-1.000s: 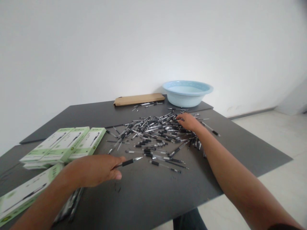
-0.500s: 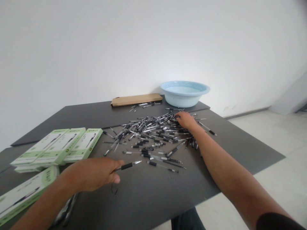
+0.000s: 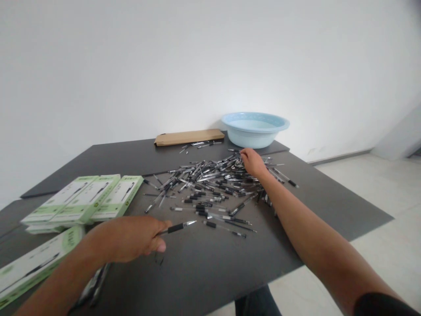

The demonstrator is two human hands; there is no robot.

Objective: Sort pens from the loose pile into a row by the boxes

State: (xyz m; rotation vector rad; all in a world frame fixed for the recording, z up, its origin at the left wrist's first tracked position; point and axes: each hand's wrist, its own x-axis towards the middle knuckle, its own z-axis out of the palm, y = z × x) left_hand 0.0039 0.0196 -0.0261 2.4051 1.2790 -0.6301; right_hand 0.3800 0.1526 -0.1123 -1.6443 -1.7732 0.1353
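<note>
My left hand [image 3: 136, 239] is closed around a gel pen [image 3: 177, 227] with a black grip, its silver tip pointing right, above the near part of the table. Stretched to the far side of a loose heap of pens and pen parts [image 3: 210, 175], my right hand [image 3: 252, 162] has its fingers drawn together; what they hold is hidden. Beside its fingertips lies a pen [image 3: 233, 150]. Clear barrels, black grips and thin refills are mixed in the heap. One pen [image 3: 224, 228] lies apart at the heap's near edge.
Green-and-white pen boxes [image 3: 108, 197] are stacked at the left, with another box [image 3: 36, 265] nearer. Some pens [image 3: 95, 285] lie under my left forearm. A light-blue basin [image 3: 255, 136] and a flat brown cardboard piece [image 3: 189, 137] stand at the back of the dark table [image 3: 342, 206], by the wall.
My right hand has moved slightly away from me, from in among the heap to its far edge, with its fingers drawn closer together. The left hand holds the same pen, nearly still.
</note>
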